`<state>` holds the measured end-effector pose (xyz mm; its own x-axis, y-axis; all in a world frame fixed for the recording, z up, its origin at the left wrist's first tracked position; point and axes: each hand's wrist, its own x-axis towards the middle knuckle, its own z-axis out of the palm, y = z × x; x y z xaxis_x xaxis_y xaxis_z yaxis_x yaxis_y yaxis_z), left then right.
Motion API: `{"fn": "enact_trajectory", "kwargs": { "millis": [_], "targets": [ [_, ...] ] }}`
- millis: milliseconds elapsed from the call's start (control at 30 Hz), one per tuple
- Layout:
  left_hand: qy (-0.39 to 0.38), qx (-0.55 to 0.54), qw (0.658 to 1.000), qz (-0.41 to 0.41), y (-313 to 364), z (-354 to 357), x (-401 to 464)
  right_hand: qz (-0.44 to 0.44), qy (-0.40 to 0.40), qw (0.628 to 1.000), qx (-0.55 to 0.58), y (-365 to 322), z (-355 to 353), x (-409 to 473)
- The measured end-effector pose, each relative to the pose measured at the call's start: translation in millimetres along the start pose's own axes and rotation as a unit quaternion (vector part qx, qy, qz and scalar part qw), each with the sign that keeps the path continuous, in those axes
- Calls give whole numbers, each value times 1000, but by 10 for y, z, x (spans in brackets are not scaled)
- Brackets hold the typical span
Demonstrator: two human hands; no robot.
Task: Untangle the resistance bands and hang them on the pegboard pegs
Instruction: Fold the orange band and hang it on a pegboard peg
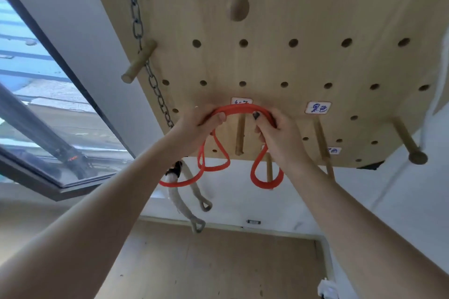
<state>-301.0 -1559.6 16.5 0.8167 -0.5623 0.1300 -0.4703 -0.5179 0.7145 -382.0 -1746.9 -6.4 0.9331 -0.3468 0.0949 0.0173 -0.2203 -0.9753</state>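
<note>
Both sets of fingers are curled round the red resistance band (239, 110), a smooth, flat rubbery strip bunched in several strands. The left hand (198, 124) grips it with the thumb on top, and the right hand (279, 136) pinches it just beside, dark-painted thumbnail showing. Between the two grips the band arches over a round wooden peg (240, 136); whether it rests on the peg or is held just above it is hard to tell. Below the fingers the strands hang in loose loops. Behind them lies the pale wooden pegboard (303, 19), drilled with round holes and carrying small handwritten labels (317, 107). Left of the left hand a steel chain (155, 85) hangs past a thick dowel (139, 62), with a fibrous cream rope (179, 199) dangling below.
</note>
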Motion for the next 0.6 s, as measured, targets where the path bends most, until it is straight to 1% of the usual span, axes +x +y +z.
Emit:
{"fn": "enact_trajectory", "kwargs": {
  "millis": [167,267,367,500,600],
  "targets": [
    [3,-23,1000,7,-233,216,146,8,32,999,12,199,85,104],
    [33,-13,999,-20,-355,356,163,-6,40,999,-13,289,148,151],
    [63,44,996,-51,-398,481,144,-27,54,998,-17,346,195,179],
    [105,99,989,-39,-415,598,140,-32,66,997,-24,429,288,195],
    [108,103,988,-41,-412,704,133,-40,77,995,-46,520,342,183]
  ]
}}
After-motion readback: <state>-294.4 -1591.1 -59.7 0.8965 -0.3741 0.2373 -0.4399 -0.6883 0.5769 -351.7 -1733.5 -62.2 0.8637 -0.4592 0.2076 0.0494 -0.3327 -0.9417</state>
